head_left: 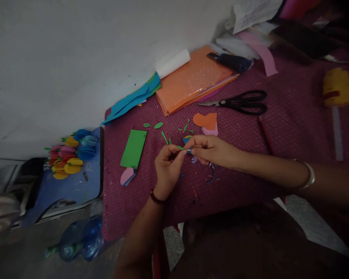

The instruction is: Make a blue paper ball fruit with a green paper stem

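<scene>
My left hand [169, 166] pinches a small green paper piece [180, 148] between thumb and fingertips. Its tip meets my right hand [213, 150], whose fingers are closed on a small blue-and-white piece [189, 150]; its exact kind is too small to tell. Just behind the fingertips lies a blue and yellow paper piece [187, 138], partly covered by my right hand. Green paper scraps [186, 127] and two green paper leaves [158, 125] lie beyond my hands. A green paper rectangle [133, 149] rests to the left, with pink and blue paper cutouts [128, 176] below it.
Orange and pink cutouts [206, 122] and black-handled scissors [244, 102] lie behind my right hand. Farther back are orange sheets [192, 79], blue paper [133, 99] and a stapler [229, 61]. A yellow glue gun [339, 87] is at right. Colourful paper fruits [72, 164] sit on a blue surface.
</scene>
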Demonstrator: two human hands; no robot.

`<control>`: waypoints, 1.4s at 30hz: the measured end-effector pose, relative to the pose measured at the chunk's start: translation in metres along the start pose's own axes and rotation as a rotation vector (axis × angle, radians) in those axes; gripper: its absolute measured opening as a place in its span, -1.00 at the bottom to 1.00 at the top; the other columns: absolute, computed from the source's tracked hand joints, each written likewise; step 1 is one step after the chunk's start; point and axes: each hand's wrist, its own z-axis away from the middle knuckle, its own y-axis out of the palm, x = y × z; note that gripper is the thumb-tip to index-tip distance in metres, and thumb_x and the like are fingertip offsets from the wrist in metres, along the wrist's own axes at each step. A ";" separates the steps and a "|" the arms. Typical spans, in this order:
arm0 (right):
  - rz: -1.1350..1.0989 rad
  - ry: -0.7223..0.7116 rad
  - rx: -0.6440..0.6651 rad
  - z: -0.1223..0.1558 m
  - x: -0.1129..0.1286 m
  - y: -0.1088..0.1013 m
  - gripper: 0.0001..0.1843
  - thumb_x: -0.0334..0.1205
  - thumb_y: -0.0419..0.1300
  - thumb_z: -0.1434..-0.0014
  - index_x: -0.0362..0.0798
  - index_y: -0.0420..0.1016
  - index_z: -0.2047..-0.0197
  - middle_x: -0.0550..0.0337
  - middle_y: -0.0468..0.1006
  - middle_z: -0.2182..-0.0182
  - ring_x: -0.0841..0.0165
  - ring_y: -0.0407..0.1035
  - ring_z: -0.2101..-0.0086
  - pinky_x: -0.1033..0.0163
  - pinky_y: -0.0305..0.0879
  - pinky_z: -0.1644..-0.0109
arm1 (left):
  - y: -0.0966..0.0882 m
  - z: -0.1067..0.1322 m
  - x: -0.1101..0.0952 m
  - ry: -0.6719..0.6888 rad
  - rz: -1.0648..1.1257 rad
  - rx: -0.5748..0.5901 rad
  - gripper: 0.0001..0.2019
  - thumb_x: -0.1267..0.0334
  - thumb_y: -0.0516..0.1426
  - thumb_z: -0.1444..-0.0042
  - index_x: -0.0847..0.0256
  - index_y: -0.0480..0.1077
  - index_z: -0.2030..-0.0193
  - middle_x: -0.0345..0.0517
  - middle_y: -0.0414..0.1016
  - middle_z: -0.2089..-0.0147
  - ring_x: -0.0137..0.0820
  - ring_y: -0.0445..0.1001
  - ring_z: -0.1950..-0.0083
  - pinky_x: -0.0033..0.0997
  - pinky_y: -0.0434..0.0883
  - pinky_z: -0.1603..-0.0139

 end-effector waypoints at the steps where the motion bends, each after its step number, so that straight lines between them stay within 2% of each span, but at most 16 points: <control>1: 0.002 0.004 0.000 0.000 0.000 0.000 -0.92 -0.36 0.06 -0.19 -0.10 0.33 0.22 0.47 0.20 0.70 0.57 0.08 0.68 0.42 0.02 0.61 | 0.000 0.001 -0.001 0.033 -0.029 0.004 -0.86 0.26 0.24 -0.03 0.20 0.37 0.45 -0.27 0.34 0.48 -0.51 0.27 0.43 -0.48 0.22 0.38; 4: 0.027 -0.004 -0.001 -0.001 -0.001 -0.001 -0.94 -0.35 0.07 -0.17 -0.09 0.34 0.26 0.48 0.18 0.70 0.57 0.08 0.68 0.42 0.02 0.61 | -0.001 0.002 -0.002 -0.002 -0.031 0.046 -0.82 0.21 0.21 -0.07 0.20 0.35 0.47 -0.28 0.29 0.51 -0.51 0.23 0.45 -0.47 0.20 0.40; 7: 0.122 -0.068 -0.023 -0.001 -0.004 -0.001 -0.94 -0.35 0.07 -0.15 -0.09 0.35 0.29 0.47 0.15 0.69 0.55 0.04 0.67 0.39 -0.04 0.60 | 0.001 0.001 -0.003 -0.239 0.195 0.115 -0.76 0.13 0.18 -0.09 0.21 0.30 0.48 -0.30 0.27 0.55 -0.54 0.20 0.53 -0.49 0.17 0.49; 10: 0.306 -0.224 -0.071 -0.001 -0.010 -0.003 -0.90 -0.37 0.07 -0.12 -0.11 0.40 0.30 0.43 0.17 0.66 0.56 0.02 0.63 0.38 -0.08 0.56 | 0.001 -0.001 -0.006 -0.507 0.486 0.203 -0.72 0.10 0.20 -0.05 0.21 0.24 0.49 -0.30 0.26 0.57 -0.58 0.18 0.58 -0.54 0.12 0.58; 12: 0.425 -0.325 -0.084 -0.001 -0.012 -0.005 -0.86 -0.39 0.06 -0.13 -0.11 0.43 0.28 0.41 0.21 0.63 0.55 0.05 0.61 0.37 -0.06 0.52 | 0.000 -0.003 -0.007 -0.641 0.634 0.266 -0.71 0.11 0.22 -0.01 0.22 0.23 0.48 -0.30 0.24 0.57 -0.59 0.18 0.58 -0.57 0.09 0.61; 14: 0.509 -0.395 -0.080 0.000 -0.012 -0.006 -0.83 -0.40 0.05 -0.13 -0.10 0.45 0.24 0.39 0.26 0.62 0.54 0.09 0.59 0.37 -0.03 0.48 | -0.001 -0.005 -0.008 -0.725 0.729 0.321 -0.71 0.11 0.24 0.02 0.23 0.23 0.47 -0.31 0.21 0.57 -0.60 0.17 0.58 -0.59 0.06 0.62; 17: 0.596 -0.460 -0.069 0.001 -0.009 -0.007 -0.80 -0.42 0.04 -0.12 -0.09 0.44 0.23 0.36 0.32 0.59 0.52 0.14 0.56 0.36 0.01 0.43 | -0.002 -0.005 -0.009 -0.776 0.780 0.378 -0.72 0.13 0.24 0.02 0.24 0.24 0.45 -0.30 0.19 0.58 -0.61 0.14 0.59 -0.61 0.02 0.65; 21: 0.650 -0.499 -0.065 0.003 -0.007 -0.007 -0.80 -0.41 0.03 -0.13 -0.07 0.44 0.22 0.33 0.38 0.56 0.49 0.19 0.54 0.36 0.05 0.41 | -0.001 -0.004 -0.011 -0.791 0.798 0.383 -0.74 0.16 0.23 0.00 0.24 0.24 0.45 -0.29 0.22 0.58 -0.62 0.14 0.59 -0.63 0.00 0.67; 26: 0.760 -0.561 -0.048 0.003 -0.010 -0.007 -0.73 -0.38 0.03 -0.18 -0.04 0.46 0.10 0.26 0.46 0.50 0.43 0.28 0.46 0.32 0.11 0.33 | -0.001 -0.004 -0.010 -0.777 0.807 0.415 -0.78 0.20 0.18 -0.02 0.26 0.26 0.49 -0.29 0.20 0.61 -0.62 0.12 0.62 -0.63 0.01 0.68; 29: 0.803 -0.584 -0.055 0.002 -0.012 -0.007 -0.74 -0.38 0.04 -0.17 -0.04 0.49 0.13 0.22 0.51 0.44 0.40 0.32 0.39 0.29 0.14 0.26 | -0.001 -0.004 -0.008 -0.794 0.796 0.435 -0.79 0.20 0.15 -0.01 0.27 0.28 0.51 -0.27 0.21 0.63 -0.61 0.14 0.64 -0.63 0.02 0.69; 31: 0.744 -0.535 -0.062 0.002 -0.011 -0.006 -0.76 -0.37 0.04 -0.16 -0.06 0.49 0.17 0.23 0.48 0.48 0.42 0.30 0.44 0.30 0.13 0.31 | 0.001 -0.004 -0.007 -0.799 0.770 0.422 -0.79 0.16 0.13 -0.03 0.27 0.31 0.47 -0.25 0.25 0.63 -0.59 0.16 0.64 -0.62 0.04 0.70; 33: 0.587 -0.419 -0.075 0.001 -0.009 -0.005 -0.78 -0.35 0.03 -0.17 -0.09 0.48 0.19 0.28 0.38 0.56 0.47 0.21 0.54 0.33 0.07 0.43 | 0.001 -0.004 -0.006 -0.722 0.697 0.309 -0.79 0.12 0.12 -0.06 0.25 0.34 0.36 -0.24 0.31 0.60 -0.56 0.20 0.63 -0.60 0.06 0.70; 36: 0.328 -0.229 -0.100 0.000 -0.004 -0.005 -0.81 -0.31 0.03 -0.16 -0.13 0.45 0.23 0.37 0.22 0.63 0.52 0.07 0.62 0.36 -0.03 0.55 | -0.001 -0.003 -0.005 -0.462 0.480 0.098 -0.80 0.14 0.15 -0.08 0.20 0.38 0.21 -0.27 0.36 0.52 -0.56 0.24 0.58 -0.59 0.14 0.65; 38: 0.237 -0.159 -0.114 -0.002 -0.002 -0.006 -0.85 -0.29 0.07 -0.14 -0.13 0.43 0.26 0.40 0.18 0.64 0.52 0.05 0.63 0.36 -0.04 0.56 | -0.003 -0.003 -0.005 -0.335 0.350 0.093 -0.82 0.16 0.18 -0.08 0.21 0.42 0.23 -0.28 0.34 0.51 -0.58 0.23 0.56 -0.59 0.17 0.60; 42: 0.157 -0.086 -0.093 -0.003 0.001 -0.005 -0.90 -0.29 0.10 -0.14 -0.11 0.41 0.28 0.42 0.16 0.66 0.54 0.03 0.64 0.35 -0.05 0.57 | -0.006 -0.001 -0.005 -0.287 0.221 0.187 -0.78 0.13 0.17 -0.11 0.25 0.44 0.40 -0.30 0.26 0.58 -0.61 0.18 0.58 -0.57 0.14 0.58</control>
